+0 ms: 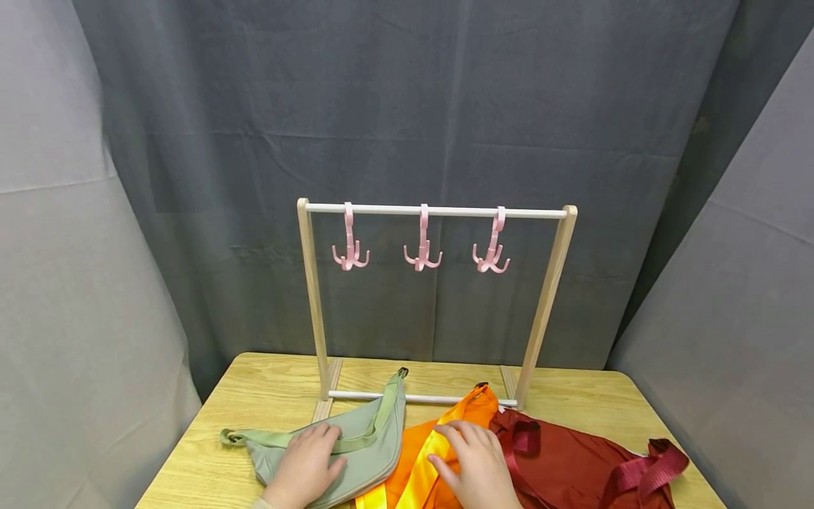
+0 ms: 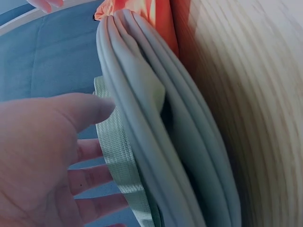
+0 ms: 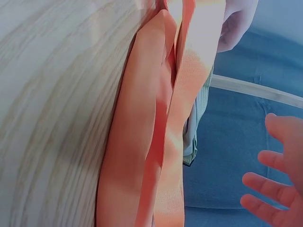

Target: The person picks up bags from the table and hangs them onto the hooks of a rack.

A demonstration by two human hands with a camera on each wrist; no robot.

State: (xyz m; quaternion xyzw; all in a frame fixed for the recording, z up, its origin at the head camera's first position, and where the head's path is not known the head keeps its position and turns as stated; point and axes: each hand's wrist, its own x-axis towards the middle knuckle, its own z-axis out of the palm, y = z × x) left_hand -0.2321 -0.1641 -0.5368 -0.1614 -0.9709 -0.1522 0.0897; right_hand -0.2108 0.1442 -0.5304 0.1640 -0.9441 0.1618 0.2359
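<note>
A sage-green waist bag (image 1: 375,456) with a webbing strap (image 2: 116,151) lies at the table's front left. My left hand (image 1: 307,463) is over this bag, its thumb and fingers near the strap in the left wrist view; the fingers are spread and not curled round it. Beside it lies an orange bag (image 1: 407,452) with a yellow-orange strap (image 3: 189,80). Above that bag is my right hand (image 1: 475,463), fingers loosely spread, apart from the fabric in the right wrist view. To the right lies a dark red bag (image 1: 572,459) with crimson straps.
Behind the bags stands a wooden rack (image 1: 547,304) with a white top bar (image 1: 394,209) and a lower bar. Three pink hooks hang from it: left (image 1: 349,240), middle (image 1: 422,240) and right (image 1: 492,244). Grey curtains (image 1: 222,177) surround the wooden table (image 1: 203,438).
</note>
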